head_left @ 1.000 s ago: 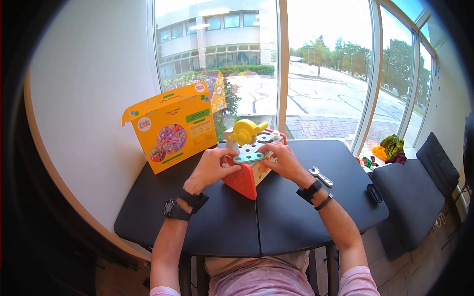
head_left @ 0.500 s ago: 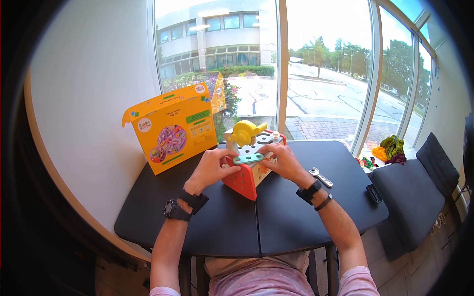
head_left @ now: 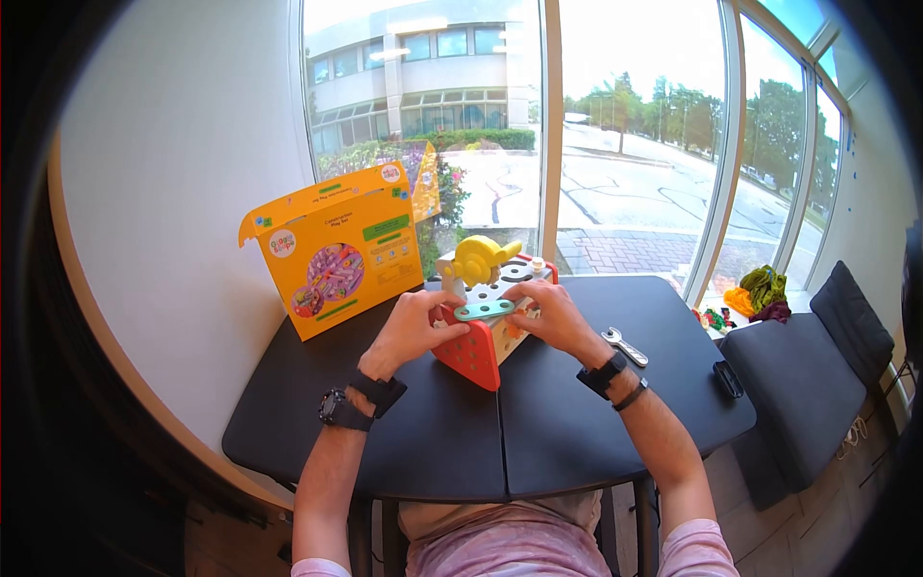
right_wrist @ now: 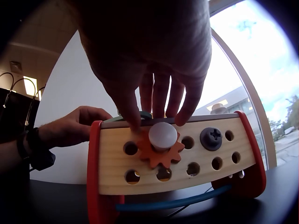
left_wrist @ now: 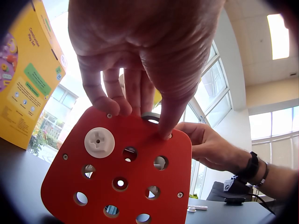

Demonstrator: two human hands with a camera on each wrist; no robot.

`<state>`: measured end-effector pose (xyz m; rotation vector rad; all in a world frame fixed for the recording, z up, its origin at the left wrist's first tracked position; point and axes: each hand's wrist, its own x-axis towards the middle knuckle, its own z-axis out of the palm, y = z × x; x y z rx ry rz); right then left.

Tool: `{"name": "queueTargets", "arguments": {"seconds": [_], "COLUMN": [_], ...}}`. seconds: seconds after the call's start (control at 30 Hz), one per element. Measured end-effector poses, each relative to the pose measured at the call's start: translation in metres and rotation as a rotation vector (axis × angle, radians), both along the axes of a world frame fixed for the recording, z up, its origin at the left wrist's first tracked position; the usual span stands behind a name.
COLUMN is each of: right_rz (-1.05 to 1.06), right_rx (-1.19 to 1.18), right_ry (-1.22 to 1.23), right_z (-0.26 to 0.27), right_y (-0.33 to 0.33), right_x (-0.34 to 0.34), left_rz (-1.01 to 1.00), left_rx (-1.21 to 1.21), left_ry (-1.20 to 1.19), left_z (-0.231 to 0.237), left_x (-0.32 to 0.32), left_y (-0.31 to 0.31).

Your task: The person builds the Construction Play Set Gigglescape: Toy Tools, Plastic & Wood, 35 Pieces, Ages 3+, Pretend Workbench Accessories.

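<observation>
A toy workbench (head_left: 471,354) with red end panels and a pale wooden front stands on the black table. A teal strip with holes (head_left: 484,310) lies across its top corner, between both hands. The left hand (head_left: 413,327) grips the near red panel's upper edge, thumb against the outer face, fingers over the top. The right hand (head_left: 558,319) holds the front panel's upper edge, thumb near an orange gear (right_wrist: 163,155) with a white knob, its fingers behind on top; the fingertips are partly hidden. A yellow piece (head_left: 479,260) rises from the bench top behind the strip.
An open yellow play-set box (head_left: 336,252) stands at the back left. A toy wrench (head_left: 625,344) lies to the right, with a small black object (head_left: 728,378) near the table's right edge. Windows close off the far side; a dark chair (head_left: 803,385) stands at the right.
</observation>
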<state>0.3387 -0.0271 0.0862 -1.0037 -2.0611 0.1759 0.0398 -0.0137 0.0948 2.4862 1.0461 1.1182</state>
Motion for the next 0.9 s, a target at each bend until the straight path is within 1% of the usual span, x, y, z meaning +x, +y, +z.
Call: {"name": "queueTargets", "arguments": {"seconds": [0.13,0.27,0.37,0.53,0.67,0.77,0.9], "right_rz": [-0.004,0.022,0.009,-0.005,-0.082,-0.161,-0.248], "right_rx": [0.000,-0.010,-0.032,-0.050,-0.041,-0.051,-0.137], "right_ry": [-0.007,0.048,0.078,0.136,0.181,0.186,0.189], "right_z": [-0.002,-0.004,-0.001,0.002,0.007,0.005,-0.002], "right_y": [0.001,-0.001,-0.005,-0.012,-0.015,-0.021,-0.028], "right_x": [0.002,0.007,0.014,0.042,0.067,0.096,0.135], "left_rz": [0.000,0.004,-0.045,0.005,0.052,0.049,0.025], "left_rx": [-0.015,-0.006,0.021,0.017,-0.032,-0.014,-0.040], "left_ry": [-0.001,-0.025,-0.113,-0.133,-0.134,-0.102,-0.113], "left_z": [0.001,0.002,-0.004,-0.001,-0.006,-0.017,-0.027], "left_x": [-0.002,-0.007,-0.015,-0.024,-0.033,-0.041,-0.051], "left_y": [-0.001,-0.004,0.005,-0.007,-0.007,-0.003,0.003]}}
